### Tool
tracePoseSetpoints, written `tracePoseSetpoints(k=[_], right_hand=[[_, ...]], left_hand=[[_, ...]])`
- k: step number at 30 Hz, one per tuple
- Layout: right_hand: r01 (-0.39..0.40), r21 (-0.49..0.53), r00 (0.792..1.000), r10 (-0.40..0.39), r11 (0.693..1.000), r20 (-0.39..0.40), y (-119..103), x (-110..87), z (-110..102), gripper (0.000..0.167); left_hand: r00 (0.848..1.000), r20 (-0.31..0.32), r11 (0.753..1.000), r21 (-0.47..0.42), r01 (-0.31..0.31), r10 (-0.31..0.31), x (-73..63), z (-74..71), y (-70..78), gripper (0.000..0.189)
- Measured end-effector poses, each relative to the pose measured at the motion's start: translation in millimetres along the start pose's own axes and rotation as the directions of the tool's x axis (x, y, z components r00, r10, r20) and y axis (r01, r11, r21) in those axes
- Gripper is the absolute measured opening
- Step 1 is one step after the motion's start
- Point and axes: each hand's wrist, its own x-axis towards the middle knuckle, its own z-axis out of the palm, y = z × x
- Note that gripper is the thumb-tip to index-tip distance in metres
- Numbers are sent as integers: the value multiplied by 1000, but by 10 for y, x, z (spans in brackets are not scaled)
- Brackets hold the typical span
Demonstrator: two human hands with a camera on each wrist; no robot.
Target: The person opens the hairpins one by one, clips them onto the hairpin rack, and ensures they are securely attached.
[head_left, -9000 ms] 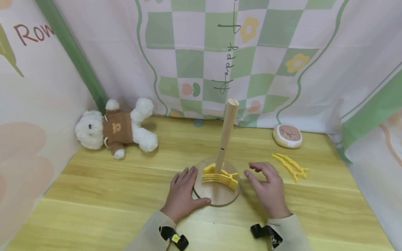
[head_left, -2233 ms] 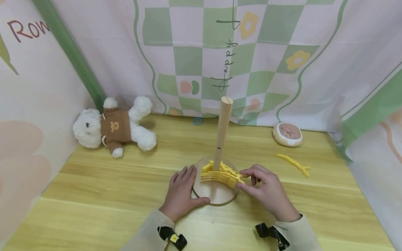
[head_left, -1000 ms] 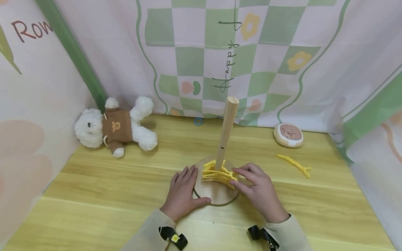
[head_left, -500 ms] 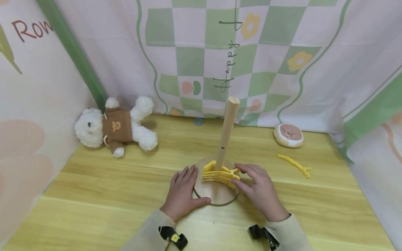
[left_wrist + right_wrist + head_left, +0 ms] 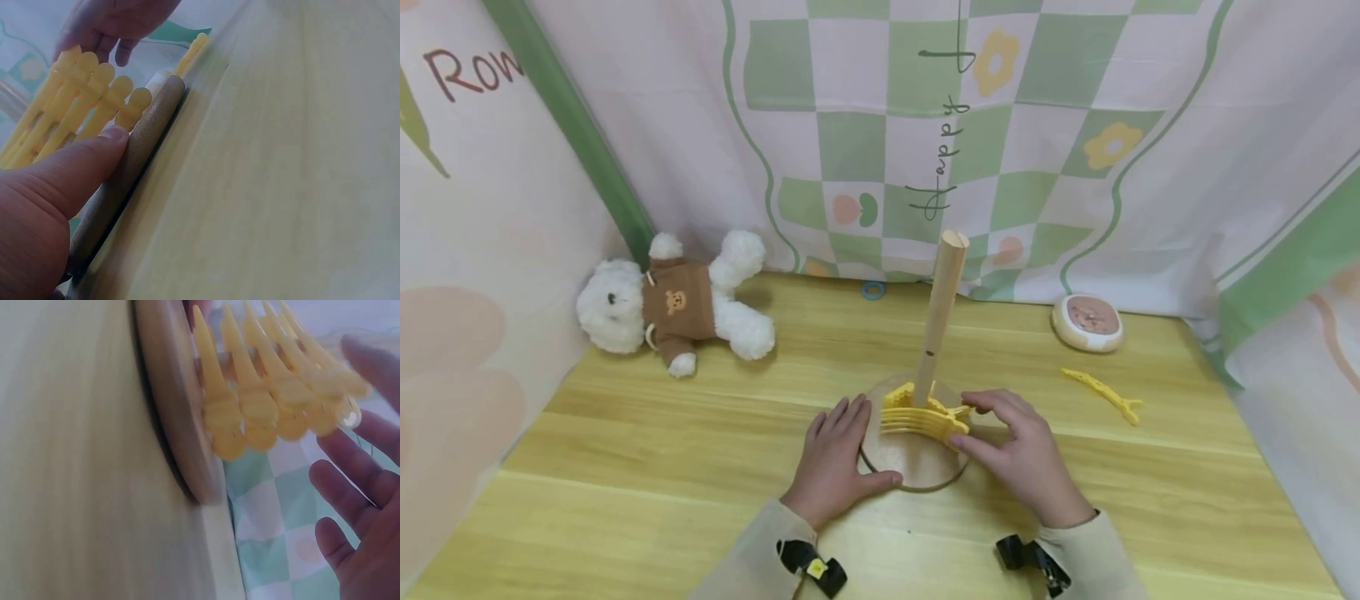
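A round wooden base (image 5: 917, 471) carries an upright wooden rod (image 5: 938, 321). Several curved yellow plastic pieces with forked, knobbed ends (image 5: 917, 421) are stacked around the rod's foot; the left wrist view shows their rounded ends (image 5: 128, 103) one above another. My left hand (image 5: 838, 471) lies spread against the base's left side, its thumb (image 5: 94, 159) along the near rim. My right hand (image 5: 1026, 454) has thumb and index finger on either side of the topmost forked end; its other fingers (image 5: 347, 487) hang loose beside the stack.
One more yellow forked piece (image 5: 1102, 394) lies on the table to the right. Behind it stands a small white-and-pink device (image 5: 1087, 322). A plush toy in a brown top (image 5: 679, 302) lies at the back left, and a blue ring (image 5: 872, 290) near the curtain (image 5: 850, 150).
One of the two yellow pieces on the right has gone onto the stack with my right hand. Lately that hand shifts only slightly at the forked ends; my left hand stays put.
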Motion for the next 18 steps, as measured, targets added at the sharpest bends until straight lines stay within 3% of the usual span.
tracePoseSetpoints(k=[4,9,14,18], right_hand=[[14,45,998,-12,999,-59,76,0,-84,44],[37,18,989,-34,999,-144,205,14,-226,34],[-97,-36,968,86,995,-234,387,-25,-402,27],[-203,-49,929,176,978,-325,541,-79,-477,24]], left_hand=[[1000,0,1000,1,-1,1,1,2,-12,111],[1000,6,1000,-2,4,-4,10,-8,-6,111],[1000,4,1000,-7,7,-7,9,-5,-8,112],[1000,-1,1000,-7,7,-7,6,12,-21,113]])
